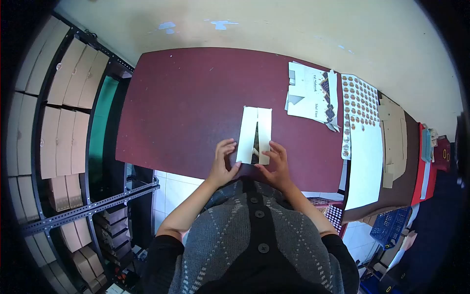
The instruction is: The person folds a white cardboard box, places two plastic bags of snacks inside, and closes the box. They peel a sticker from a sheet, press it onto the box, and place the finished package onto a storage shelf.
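Observation:
A white folded card box (pixel 248 130) lies on the dark red table (pixel 186 98), close to its front edge. Its two long flaps nearly meet at the top and part toward the bottom, where a dark printed surface shows between them. My left hand (pixel 224 164) rests at the lower left edge of the box, thumb and fingers spread apart. At the lower right edge is my right hand (pixel 276 165), its fingers bent over the right flap, with the thumb near the bottom edge.
Printed white sheets (pixel 311 93) lie at the table's back right. Beside them are sheets of round stickers (pixel 360 103) and brown cardboard pieces (pixel 393 137). A metal shelf (pixel 93 210) with long boxes stands left. A blue basket (pixel 390 228) is at lower right.

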A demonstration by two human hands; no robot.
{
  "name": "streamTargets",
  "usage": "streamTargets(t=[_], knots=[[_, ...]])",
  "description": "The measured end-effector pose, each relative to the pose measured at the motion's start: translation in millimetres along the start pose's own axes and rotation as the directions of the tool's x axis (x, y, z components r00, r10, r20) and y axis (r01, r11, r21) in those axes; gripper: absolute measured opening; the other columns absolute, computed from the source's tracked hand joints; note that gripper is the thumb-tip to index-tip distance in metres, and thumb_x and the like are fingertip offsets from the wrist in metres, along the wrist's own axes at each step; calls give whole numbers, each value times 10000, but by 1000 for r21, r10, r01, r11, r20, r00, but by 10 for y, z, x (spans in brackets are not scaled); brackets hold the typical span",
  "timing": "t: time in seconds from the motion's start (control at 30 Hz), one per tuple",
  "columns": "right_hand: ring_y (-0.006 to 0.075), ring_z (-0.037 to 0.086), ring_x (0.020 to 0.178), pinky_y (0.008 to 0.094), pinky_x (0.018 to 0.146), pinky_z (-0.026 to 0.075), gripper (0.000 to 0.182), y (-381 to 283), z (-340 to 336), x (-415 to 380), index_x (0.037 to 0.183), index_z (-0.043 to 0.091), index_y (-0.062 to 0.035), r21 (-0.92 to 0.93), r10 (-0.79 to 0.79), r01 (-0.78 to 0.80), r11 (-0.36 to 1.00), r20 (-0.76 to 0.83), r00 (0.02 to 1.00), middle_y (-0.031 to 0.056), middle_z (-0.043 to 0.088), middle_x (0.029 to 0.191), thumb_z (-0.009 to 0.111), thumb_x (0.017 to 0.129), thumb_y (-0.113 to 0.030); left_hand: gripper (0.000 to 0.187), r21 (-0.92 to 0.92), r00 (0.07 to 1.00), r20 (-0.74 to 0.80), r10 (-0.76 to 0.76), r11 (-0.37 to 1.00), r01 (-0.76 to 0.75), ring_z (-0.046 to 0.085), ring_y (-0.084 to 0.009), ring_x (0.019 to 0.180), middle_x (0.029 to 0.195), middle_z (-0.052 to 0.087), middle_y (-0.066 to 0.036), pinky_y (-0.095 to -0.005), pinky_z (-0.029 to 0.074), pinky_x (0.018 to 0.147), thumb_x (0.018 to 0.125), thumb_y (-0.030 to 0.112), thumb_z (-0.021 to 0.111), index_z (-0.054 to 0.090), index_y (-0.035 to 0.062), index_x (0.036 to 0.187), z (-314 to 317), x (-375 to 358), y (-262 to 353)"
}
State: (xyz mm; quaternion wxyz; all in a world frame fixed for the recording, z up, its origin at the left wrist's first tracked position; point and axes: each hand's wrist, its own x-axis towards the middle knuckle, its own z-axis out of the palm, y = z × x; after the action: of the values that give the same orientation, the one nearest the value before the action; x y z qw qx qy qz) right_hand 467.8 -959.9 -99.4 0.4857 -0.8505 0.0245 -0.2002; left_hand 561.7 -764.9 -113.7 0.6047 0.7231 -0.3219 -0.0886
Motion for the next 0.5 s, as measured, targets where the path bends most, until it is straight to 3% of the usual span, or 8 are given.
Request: streamTargets(t=[0.07,0.1,0.17,0.23,0.3,0.33,0.4,0.5], knots=[[344,432,1238,442,994,429,493,8,-38,23,1132,611,-120,-11,25,-25,1000,23,999,148,377,1343,812,687,-187,481,-261,985,-24,-169,952,157,397,-290,1266,1355,320,-156,-429,366,1045,846,106,619,374,59,1257,8,72,-56],[342,438,1229,435,987,438,518,0,-52,39,1145,614,-121,-21,50,-49,999,47,998,147,382,1342,819,676,-201,481,-261,985,-26,-169,953,156,397,-290,1266,1355,320,-156,-429,366,1045,846,106,619,374,59,1257,11,115,-92],[336,437,1227,431,995,430,548,48,-61,41,1165,615,-134,-21,51,-49,999,106,993,145,389,1339,825,665,-208,487,-242,970,-29,-241,943,227,342,-309,1310,1385,266,-155,-438,351,1060,885,143,588,349,59,1301,36,220,-163],[330,437,1226,426,1002,422,578,49,-58,38,1186,615,-148,-21,58,-55,998,167,984,142,396,1337,830,653,-214,569,-200,974,31,-222,954,224,235,-353,1365,1435,182,-177,-474,290,1089,920,290,561,295,76,1376,65,248,-182],[332,412,1253,430,1011,396,638,21,-46,50,1233,597,-167,-29,-39,45,999,195,980,146,399,1361,831,642,-220,644,82,968,159,-196,979,185,148,-384,1388,1471,119,-198,-505,214,1111,926,412,523,252,101,1421,111,224,-168],[332,412,1253,430,1011,396,638,-8,-51,58,1233,597,-167,-29,-36,43,999,196,980,146,399,1361,831,642,-220,680,33,961,165,-221,975,218,106,-408,1394,1492,73,-210,-521,162,1118,920,501,484,247,130,1438,143,221,-177],[351,394,1266,447,1039,382,596,-60,-78,61,1210,614,-201,-169,-67,98,981,178,982,146,394,1365,812,650,-147,661,42,960,176,-218,976,214,111,-410,1394,1492,70,-208,-518,172,1117,918,487,496,264,143,1433,155,247,-173],[371,359,1300,460,1052,365,650,27,-50,22,1232,598,-215,-186,-33,68,980,188,982,149,383,1386,787,627,-68,621,43,951,194,-241,970,238,127,-417,1390,1493,65,-203,-510,194,1113,914,448,529,301,172,1421,164,258,-133]])
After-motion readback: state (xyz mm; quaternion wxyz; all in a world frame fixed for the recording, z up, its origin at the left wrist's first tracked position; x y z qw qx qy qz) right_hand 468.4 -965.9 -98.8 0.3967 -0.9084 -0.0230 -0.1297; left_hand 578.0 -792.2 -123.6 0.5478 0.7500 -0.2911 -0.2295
